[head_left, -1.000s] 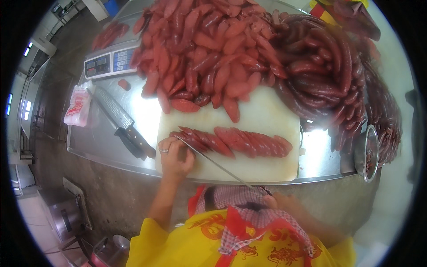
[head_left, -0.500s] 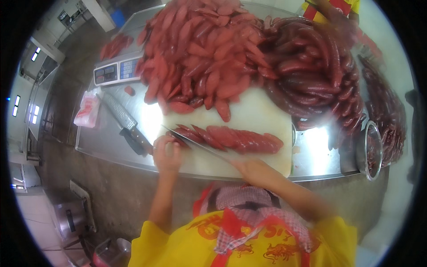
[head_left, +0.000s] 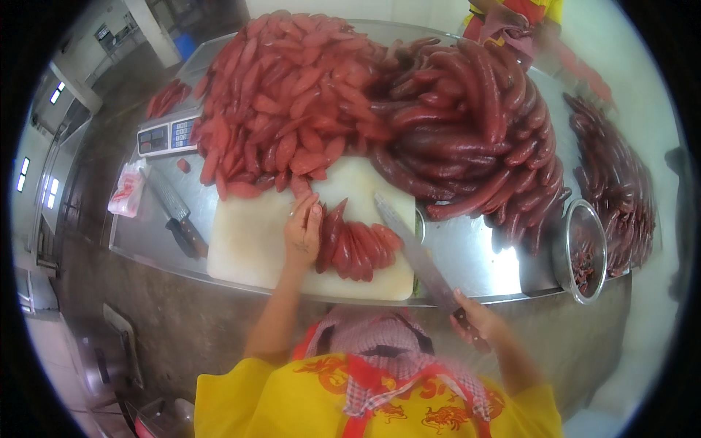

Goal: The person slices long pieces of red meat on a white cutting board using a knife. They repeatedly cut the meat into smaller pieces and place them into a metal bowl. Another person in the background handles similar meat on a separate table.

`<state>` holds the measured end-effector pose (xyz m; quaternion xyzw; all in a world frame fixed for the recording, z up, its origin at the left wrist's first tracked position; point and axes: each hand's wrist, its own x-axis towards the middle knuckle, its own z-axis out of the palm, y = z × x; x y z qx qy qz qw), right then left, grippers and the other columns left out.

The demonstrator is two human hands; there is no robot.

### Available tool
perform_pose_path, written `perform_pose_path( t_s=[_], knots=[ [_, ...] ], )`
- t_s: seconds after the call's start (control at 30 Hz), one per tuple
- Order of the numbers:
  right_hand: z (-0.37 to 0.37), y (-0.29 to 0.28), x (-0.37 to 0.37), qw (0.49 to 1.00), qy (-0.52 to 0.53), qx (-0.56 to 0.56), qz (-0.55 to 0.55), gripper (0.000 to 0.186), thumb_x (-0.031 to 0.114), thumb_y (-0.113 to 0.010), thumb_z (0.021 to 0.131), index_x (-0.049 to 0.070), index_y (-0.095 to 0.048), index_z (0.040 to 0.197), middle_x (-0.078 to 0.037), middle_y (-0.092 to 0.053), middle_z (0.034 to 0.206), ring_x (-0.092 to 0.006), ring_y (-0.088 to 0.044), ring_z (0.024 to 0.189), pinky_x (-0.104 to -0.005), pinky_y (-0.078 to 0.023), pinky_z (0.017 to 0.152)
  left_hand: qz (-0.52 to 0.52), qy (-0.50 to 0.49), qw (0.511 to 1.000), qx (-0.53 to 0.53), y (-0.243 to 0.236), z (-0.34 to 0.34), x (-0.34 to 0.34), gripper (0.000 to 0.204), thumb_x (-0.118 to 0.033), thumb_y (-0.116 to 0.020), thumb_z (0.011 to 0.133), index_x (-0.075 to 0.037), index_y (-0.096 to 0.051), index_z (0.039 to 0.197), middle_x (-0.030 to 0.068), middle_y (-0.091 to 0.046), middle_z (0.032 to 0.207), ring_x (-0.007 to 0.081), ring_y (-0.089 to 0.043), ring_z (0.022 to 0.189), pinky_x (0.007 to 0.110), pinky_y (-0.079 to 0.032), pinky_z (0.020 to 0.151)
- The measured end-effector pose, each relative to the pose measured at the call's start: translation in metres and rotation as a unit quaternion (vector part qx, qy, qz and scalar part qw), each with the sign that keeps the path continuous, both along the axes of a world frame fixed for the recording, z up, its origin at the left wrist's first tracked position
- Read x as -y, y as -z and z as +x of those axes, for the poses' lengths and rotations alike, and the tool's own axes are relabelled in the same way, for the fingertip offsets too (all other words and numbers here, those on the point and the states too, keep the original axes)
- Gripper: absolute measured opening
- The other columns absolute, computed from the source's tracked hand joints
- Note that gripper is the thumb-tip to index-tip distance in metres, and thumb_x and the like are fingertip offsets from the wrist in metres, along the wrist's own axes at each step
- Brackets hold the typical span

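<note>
My right hand grips the handle of a long knife, its blade slanting up and left across the right edge of the white cutting board. A bunched row of slant-cut red sausage slices lies on the board, left of the blade. At the row's left end rests my left hand, fingers stretched out and close together, its side against the slices. Behind the board rises a big heap of sausage slices. Right of that heap are piled whole dark red sausages.
A second knife lies left of the board, near a plastic bag and a scale. At right stand a metal bowl with scraps and another sausage pile. Another person is across the steel table.
My right hand has drawn the knife from the row's left end to the board's right side. The slices are bunched closer together, with my left hand moved rightward beside them.
</note>
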<state>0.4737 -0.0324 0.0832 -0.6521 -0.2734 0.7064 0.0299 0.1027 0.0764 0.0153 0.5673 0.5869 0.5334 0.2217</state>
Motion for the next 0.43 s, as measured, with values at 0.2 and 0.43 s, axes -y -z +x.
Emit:
perform_pose_path(
  t_s=[0.2,0.43],
  knots=[
    [-0.016,0.008,-0.01,0.989,-0.109,-0.067,-0.076,0.074,0.071,-0.029,0.093,0.005,-0.051,0.07,-0.004,-0.045,0.049,-0.0133,-0.041,0.036,-0.0274,-0.034,0.035,-0.052,-0.094,0.986,-0.127,-0.008,0.07,0.061,0.089,-0.036,-0.08,0.072,0.003,-0.035,0.139,0.0346,-0.019,0.148,0.0471,-0.027,0.135,0.053,-0.025,0.109],
    [-0.077,-0.025,-0.059,0.987,-0.152,-0.055,0.007,0.076,0.077,-0.031,0.088,0.004,-0.051,0.074,-0.004,-0.045,0.049,-0.0134,-0.041,0.035,-0.0265,-0.034,0.034,0.006,-0.107,0.994,-0.021,-0.002,0.048,0.021,0.103,-0.033,-0.083,0.067,0.0,-0.025,0.146,0.0311,-0.008,0.153,0.0438,-0.013,0.142,0.056,-0.015,0.113]
  ],
)
